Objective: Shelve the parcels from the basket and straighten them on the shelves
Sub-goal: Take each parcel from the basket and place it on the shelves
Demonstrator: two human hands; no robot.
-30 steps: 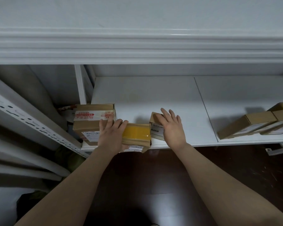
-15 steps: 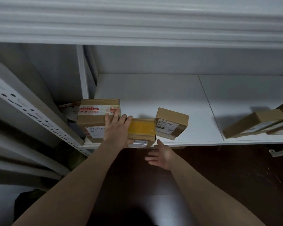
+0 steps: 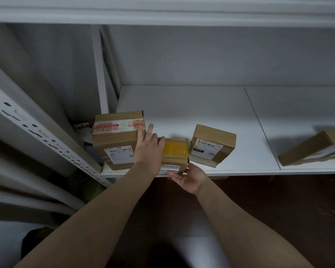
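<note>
white shelf (image 3: 182, 109): right hand (image 3: 190, 179) now touches the yellow-taped parcel (image 3: 175, 150), fingers (image 3: 174, 174) straight; left hand (image 3: 147, 149) stays flat atop.

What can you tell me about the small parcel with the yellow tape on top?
The yellow-taped parcel is a small brown cardboard box, its top covered by glossy yellow tape, a white barcode label on its front face. It lies flat at the front edge of the white shelf, beside a larger box. The left hand rests flat on its left part; the right hand touches its front lower edge.
</note>
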